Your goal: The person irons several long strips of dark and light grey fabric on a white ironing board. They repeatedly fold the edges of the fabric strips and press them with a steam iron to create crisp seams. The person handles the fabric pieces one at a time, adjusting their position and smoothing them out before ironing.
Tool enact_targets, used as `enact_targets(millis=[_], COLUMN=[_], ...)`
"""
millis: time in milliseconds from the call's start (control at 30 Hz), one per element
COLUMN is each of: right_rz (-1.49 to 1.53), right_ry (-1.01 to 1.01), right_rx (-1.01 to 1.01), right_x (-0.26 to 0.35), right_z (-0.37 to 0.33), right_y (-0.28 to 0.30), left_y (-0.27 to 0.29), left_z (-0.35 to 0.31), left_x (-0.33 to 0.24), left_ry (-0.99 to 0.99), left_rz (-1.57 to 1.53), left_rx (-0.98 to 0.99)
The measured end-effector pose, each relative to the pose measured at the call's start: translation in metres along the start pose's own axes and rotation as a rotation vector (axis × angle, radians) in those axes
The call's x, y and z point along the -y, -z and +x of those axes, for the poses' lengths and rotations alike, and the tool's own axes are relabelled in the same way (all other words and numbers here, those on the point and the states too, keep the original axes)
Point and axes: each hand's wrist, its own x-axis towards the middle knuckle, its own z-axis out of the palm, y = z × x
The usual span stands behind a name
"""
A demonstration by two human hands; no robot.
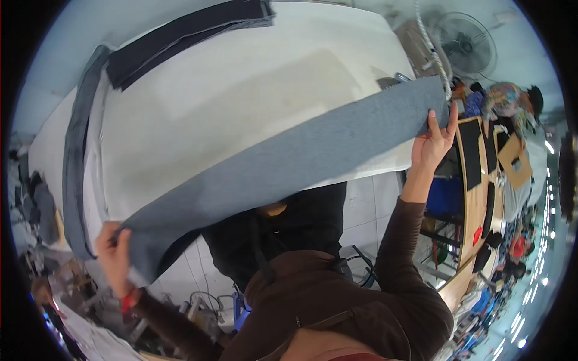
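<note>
A long grey-blue fabric strip (271, 153) stretches diagonally across the front of a pale padded table. My left hand (114, 251) grips its near left end, fingers closed on the cloth, which hangs down past the table's edge there. At the far right end, my right hand (432, 147) holds the strip by its lower edge. One finger lies over the cloth, another points out beyond its end, and the rest are partly hidden. Between my hands the strip sags slightly.
The pale table (241, 84) bears a stack of dark fabric pieces (186, 42) at its far left. Another grey strip (78, 162) drapes along the left side. A metal object (400, 77) lies near the far right corner, beside a hanging white hose (430, 48). Wooden worktable (472, 204) and fan (465, 43) stand right.
</note>
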Motion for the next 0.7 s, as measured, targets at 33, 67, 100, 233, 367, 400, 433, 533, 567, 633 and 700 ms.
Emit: enact_targets(millis=[33,67,100,233,367,400,433,533,567,633,700], right_rz=[-0.073,-0.142,-0.118,-0.038,-0.511,-0.534,-0.5,-0.516,-0.533,-0.581,-0.619], right_ry=[0.057,0.108,0.1,-0.241,-0.6,-0.523,-0.541,-0.603,-0.607,-0.652,-0.721], right_rx=[-0.008,-0.013,0.008,-0.019,0.068,0.087,0.065,-0.006,0.025,0.08,0.124], right_x=[0.005,0.005,0.003,-0.063,-0.124,-0.125,-0.129,-0.112,-0.114,-0.109,-0.102], right_z=[-0.002,-0.008,-0.015,-0.064,-0.139,-0.141,-0.132,-0.127,-0.117,-0.103,-0.094], right_y=[-0.003,-0.006,-0.007,0.025,0.057,0.06,0.055,0.064,0.068,0.074,0.075], left_y=[0.031,0.049,0.063,0.077,0.023,-0.025,-0.076,-0.248,-0.272,-0.302,-0.311], left_z=[0.016,0.027,0.047,0.141,0.156,0.154,0.158,0.099,0.092,0.076,0.074], left_x=[-0.016,-0.008,-0.024,-0.011,0.088,0.09,0.093,0.03,0.018,0.01,0.014], left_ry=[-0.016,-0.087,-0.107,-0.013,-0.25,-0.293,-0.227,-0.347,-0.294,-0.158,-0.079], left_rz=[0.124,0.165,0.315,0.637,1.435,1.377,0.936,0.73,0.761,0.821,0.774], left_rx=[0.063,-0.051,0.039,0.35,0.073,-0.023,-0.067,0.009,-0.026,-0.084,-0.106])
